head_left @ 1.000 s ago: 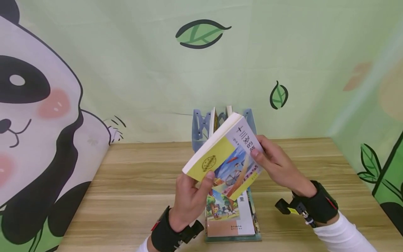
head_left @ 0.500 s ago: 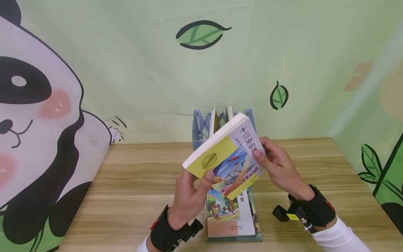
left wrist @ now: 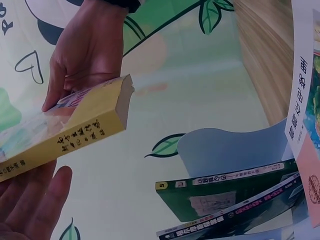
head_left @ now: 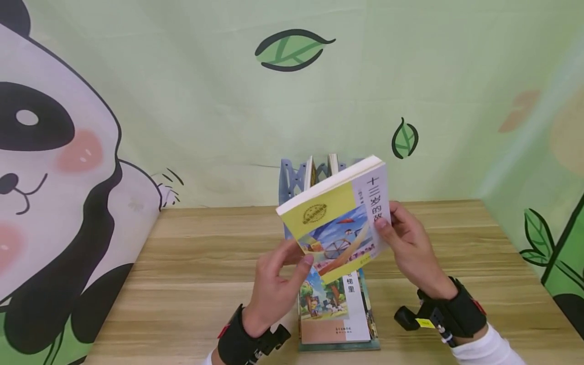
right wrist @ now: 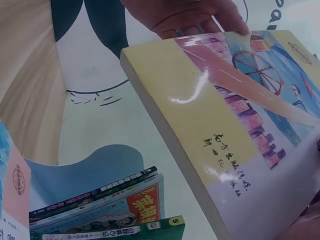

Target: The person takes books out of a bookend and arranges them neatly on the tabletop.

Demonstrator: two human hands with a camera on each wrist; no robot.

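Both hands hold a yellow and lilac paperback book (head_left: 335, 228) tilted above the table, its picture cover facing up. My left hand (head_left: 276, 286) is at the lower left edge, thumb near the cover's rim and fingers behind. On the right side, my right hand (head_left: 410, 246) pinches the book, thumb on the cover and fingers underneath. The left wrist view shows left fingers (left wrist: 42, 205) below the spine. In the right wrist view the left hand (right wrist: 192, 15) meets the book's edge, while most of the right hand is hidden.
Below the held book lies a small stack with a pink and white book (head_left: 324, 332) on top of a larger green-edged one (head_left: 339, 347). Behind stands a blue book rack (head_left: 286, 182) with several upright books, including a green one (left wrist: 215, 195). The wooden table (head_left: 205, 253) meets a printed backdrop.
The book has turned clockwise and shifted slightly right and up. The left thumb has slid from the cover to its edge. The right hand has moved slightly right and down.
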